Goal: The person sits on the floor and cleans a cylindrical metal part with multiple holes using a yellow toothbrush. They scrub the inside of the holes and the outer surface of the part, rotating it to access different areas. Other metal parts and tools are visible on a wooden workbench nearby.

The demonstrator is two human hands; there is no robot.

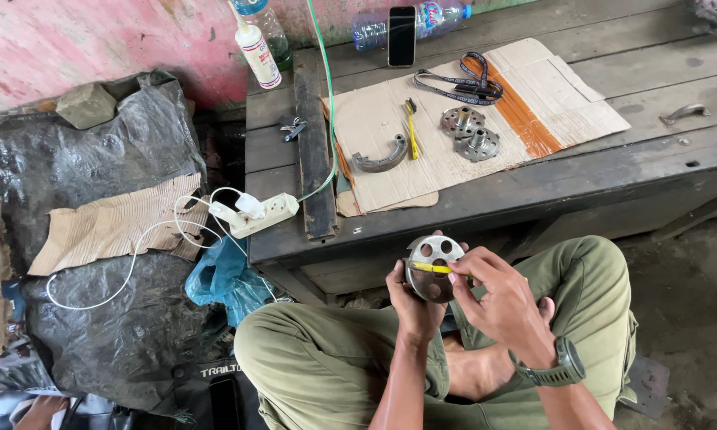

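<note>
Over the lap, the left hand [413,301] grips a round holed metal disc [432,267] while the right hand [498,299] pinches a yellow tool [432,268] against it, and beyond, on the desk [613,171], cardboard [390,171] carries a brake shoe [381,158], yellow brush [411,127], two flanged hubs [470,134] and a strap [462,82].

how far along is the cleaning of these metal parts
Seemingly early to midway. Done, apparently: two hubs and a curved shoe lie on the cardboard. In hand: left hand holds a holed disc; right hand works a yellow tool across it. Left: this disc.
</note>
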